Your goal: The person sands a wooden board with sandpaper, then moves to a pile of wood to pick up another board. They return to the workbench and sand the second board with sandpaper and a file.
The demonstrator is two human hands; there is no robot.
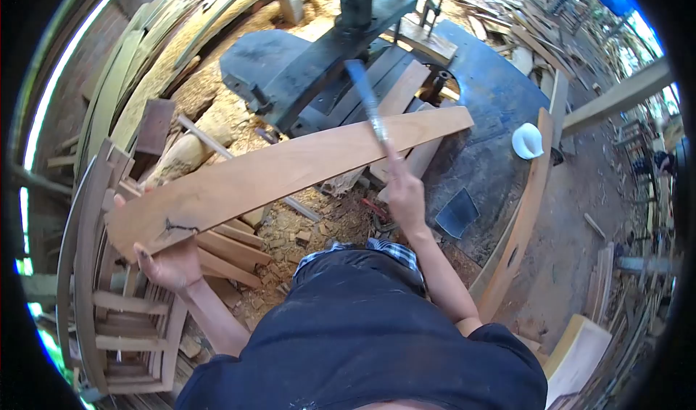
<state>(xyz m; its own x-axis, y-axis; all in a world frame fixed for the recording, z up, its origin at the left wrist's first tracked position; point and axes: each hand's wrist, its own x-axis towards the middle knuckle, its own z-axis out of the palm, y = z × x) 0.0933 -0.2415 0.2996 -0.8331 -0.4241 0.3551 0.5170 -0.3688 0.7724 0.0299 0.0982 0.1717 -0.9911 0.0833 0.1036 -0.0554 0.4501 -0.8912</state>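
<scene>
A long, slightly curved wooden board (290,165) lies slantwise in front of me, its right end over the dark machine table (489,113). My left hand (171,263) grips the board's wide left end near a dark crack, thumb on top. My right hand (404,200) is closed round the handle of a brush-like tool (371,109) with a blue end. The tool crosses over the right part of the board; whether it touches the wood I cannot tell.
A dark machine arm (341,51) stands beyond the board. On the table are a white cup-like object (527,141) and a dark square sheet (457,213). A curved plank (518,229) runs along the right. Wooden frames (130,337) stand at left.
</scene>
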